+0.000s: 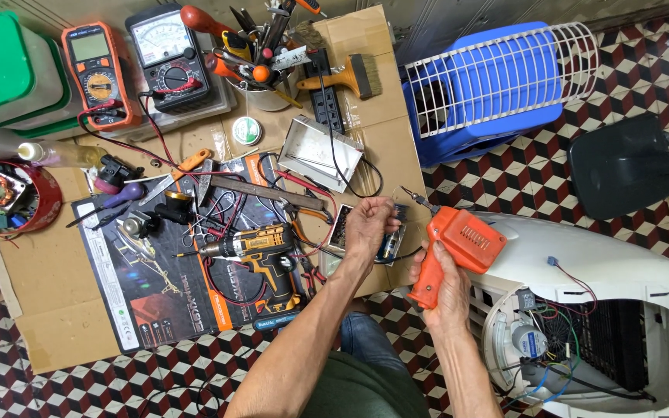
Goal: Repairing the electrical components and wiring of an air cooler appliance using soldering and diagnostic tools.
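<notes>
Right hand grips an orange plastic soldering gun by its handle, thin metal tip aimed at the small circuit board pinched in the closed left hand, above the cardboard's right edge. Soldering looks under way; next calls for steady tip contact. A ribbed drill lies nearby.

L hand grip closed; R hand fist-gripped, raised.

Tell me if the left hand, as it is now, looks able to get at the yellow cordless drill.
Probably not at once: the left hand is wrapped around a small circuit board. The yellow cordless drill lies uncovered just left of it, so the path looks open once the fingers let go.
</notes>
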